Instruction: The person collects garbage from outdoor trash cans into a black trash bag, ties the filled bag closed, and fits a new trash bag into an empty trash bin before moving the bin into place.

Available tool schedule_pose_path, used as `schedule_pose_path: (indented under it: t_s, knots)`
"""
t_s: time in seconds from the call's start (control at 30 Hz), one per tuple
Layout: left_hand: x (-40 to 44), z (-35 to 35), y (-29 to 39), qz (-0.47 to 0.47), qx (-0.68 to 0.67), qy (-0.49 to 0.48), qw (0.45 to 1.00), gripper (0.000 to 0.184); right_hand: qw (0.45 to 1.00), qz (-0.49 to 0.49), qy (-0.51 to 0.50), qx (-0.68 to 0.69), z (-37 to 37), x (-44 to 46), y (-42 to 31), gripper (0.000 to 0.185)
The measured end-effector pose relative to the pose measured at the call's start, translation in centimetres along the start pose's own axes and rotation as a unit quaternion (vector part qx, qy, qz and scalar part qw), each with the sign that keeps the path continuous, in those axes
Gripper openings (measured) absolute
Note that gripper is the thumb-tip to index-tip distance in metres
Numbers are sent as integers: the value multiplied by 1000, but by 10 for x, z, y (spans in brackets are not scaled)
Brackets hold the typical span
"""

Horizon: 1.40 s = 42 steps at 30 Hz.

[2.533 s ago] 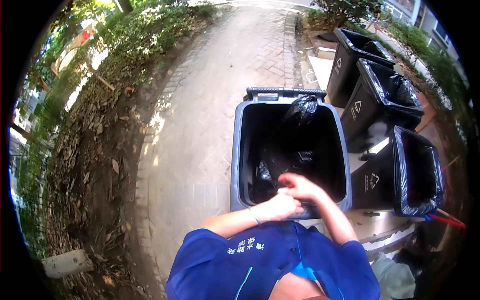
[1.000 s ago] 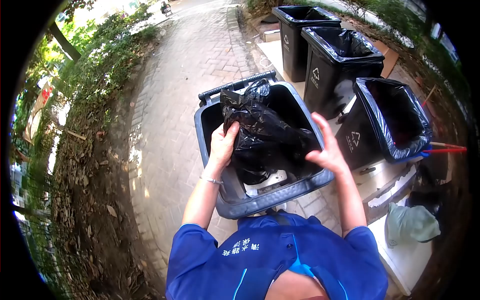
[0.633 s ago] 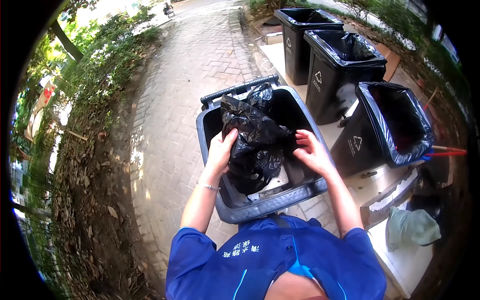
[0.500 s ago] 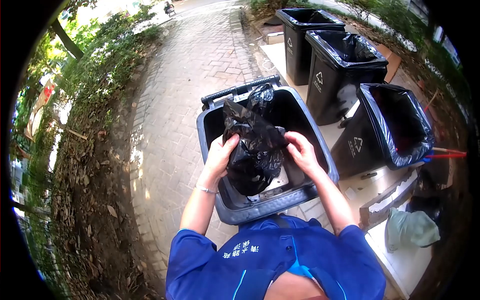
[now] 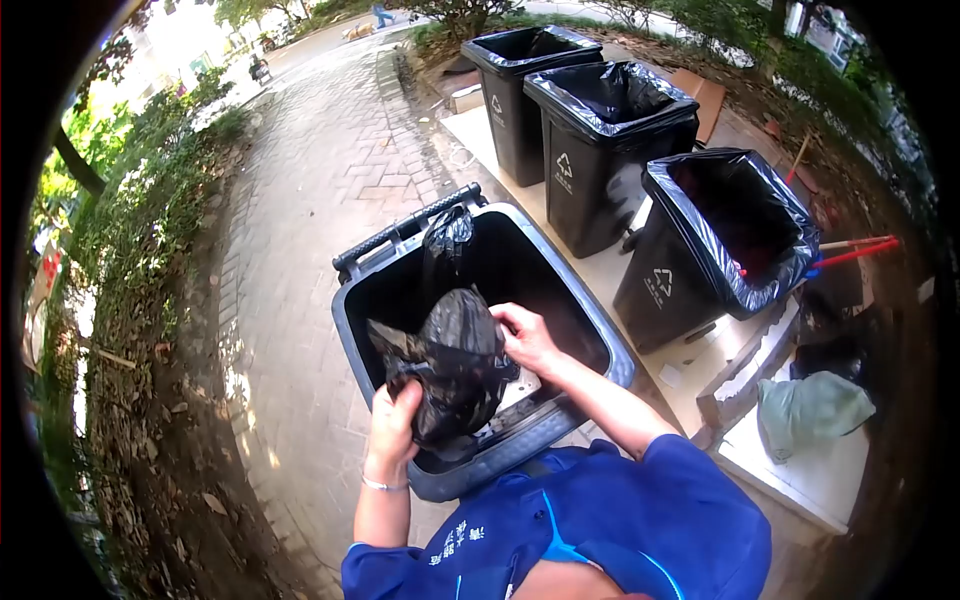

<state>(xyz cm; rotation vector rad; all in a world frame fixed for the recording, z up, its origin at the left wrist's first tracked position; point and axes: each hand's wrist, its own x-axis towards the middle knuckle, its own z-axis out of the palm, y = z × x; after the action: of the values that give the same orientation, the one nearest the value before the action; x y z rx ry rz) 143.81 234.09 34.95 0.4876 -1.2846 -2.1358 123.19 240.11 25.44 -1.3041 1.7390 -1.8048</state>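
Observation:
Over an open wheeled bin (image 5: 485,455) with a dark grey rim, a crumpled black plastic bag (image 5: 450,370) is stretched between both hands. My left hand (image 5: 392,425) pinches its lower left side, thumb on top, with a bracelet at the wrist. On the bag's right edge my right hand (image 5: 525,338) is closed, its fingertips partly hidden. Another bit of black plastic (image 5: 448,235) hangs by the bin's handle bar. Pale material shows inside the bin below the bag.
Three black bins (image 5: 515,125), (image 5: 590,180), (image 5: 680,270) with black liners line the right side. Near the closest bin are red-handled sticks (image 5: 860,250) and a greenish bag (image 5: 812,408) on a white board. A brick path (image 5: 310,200) runs ahead, with soil and plants at left.
The black bag has come up out of the bin, and my right hand has closed on its edge. The view has turned, so the lined bins appear farther left.

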Motion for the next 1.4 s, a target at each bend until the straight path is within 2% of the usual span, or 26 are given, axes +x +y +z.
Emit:
schedule_pose_path:
  t_s: [0.03, 0.07, 0.1, 0.2, 0.23, 0.3, 0.37, 0.43, 0.5, 0.57, 0.63, 0.67, 0.7, 0.77, 0.83, 0.87, 0.9, 0.97, 1.03, 1.1, 1.17, 1.2, 1.23, 1.3, 1.37, 1.4]
  knots:
    - [-3, -1, -3, -13, -17, -9, 1000, 26, 998, -11, 36, -41, -11, 4, -6, 10]
    - [-5, 2, -3, -18, -31, -13, 999, 28, 999, -9, 50, -1, -20, 7, 4, 11]
    - [-6, 5, -3, -24, -46, -17, 999, 29, 996, 22, 19, 81, -32, 8, 2, 28]
    - [-2, 10, -3, -35, -51, -23, 998, 31, 986, -16, -167, 17, -48, 4, -23, 69]
    - [-2, 12, -2, -44, -48, -32, 997, 31, 979, -45, -193, -40, -47, -3, -17, 74]
    - [-1, 10, -8, -64, -17, -74, 995, 27, 972, -126, -173, -101, -38, -4, -18, 64]
    - [1, 15, -8, -64, 9, -107, 992, 25, 984, -102, -142, -12, -37, -6, -11, 36]
    - [7, 13, 0, -49, 99, -75, 991, 15, 976, 110, -113, 149, -44, -7, -16, 28]
    - [19, 1, 11, 22, 186, -29, 982, 9, 980, 130, -113, 95, -63, -5, -25, 20]
    - [40, -15, 31, 73, 393, 37, 916, 13, 970, 182, -150, 56, -81, -2, -26, 13]
    - [74, -40, 13, 235, 382, 209, 869, 26, 921, 271, -268, 78, -94, 1, -40, 16]
    - [70, -41, 19, 258, 590, 249, 723, 45, 906, 297, -290, 81, -94, 1, -48, 18]
    - [69, -42, 18, 339, 625, 273, 648, 31, 903, 294, -286, 127, -90, -1, -46, 19]
    - [42, -24, 7, 213, 496, 281, 793, 17, 892, 331, -179, 252, -77, -5, -39, 21]
    - [26, -20, -41, 145, 361, 136, 911, 10, 889, 358, -141, 248, -67, -7, -28, 20]
    - [21, -5, -50, 14, 310, 77, 947, 11, 883, 364, -159, 250, -60, -10, -23, 19]
    - [15, 9, -59, -119, 251, 16, 960, 13, 876, 371, -178, 253, -50, -15, -22, 17]
    - [14, 18, -91, -113, 187, 33, 975, 20, 839, 374, -224, 325, -29, -23, -23, 17]
    - [16, 3, -124, -46, 171, 46, 983, 27, 863, 346, -201, 310, -13, -32, -12, 19]
    - [12, 14, -113, -15, 323, 92, 942, 23, 870, 342, -173, 309, 0, -35, -15, 21]
    - [10, 6, -114, 67, 344, 60, 935, 17, 880, 334, -167, 295, 4, -40, -10, 23]
    - [9, 2, -118, 13, 265, 103, 959, 14, 871, 357, -135, 308, 3, -39, -10, 24]
    - [9, -1, -120, -1, 174, 119, 978, 12, 831, 384, -130, 382, 0, -35, -6, 26]
    - [9, -1, -105, -50, -40, 239, 969, 7, 790, 374, -68, 481, -10, -15, -16, 27]
    - [4, -47, -110, 6, -252, 185, 950, 8, 748, 387, -19, 538, -33, 11, -3, 22]
    - [0, -74, -110, 29, -296, 220, 929, 11, 770, 412, 40, 486, -50, 25, -8, 20]
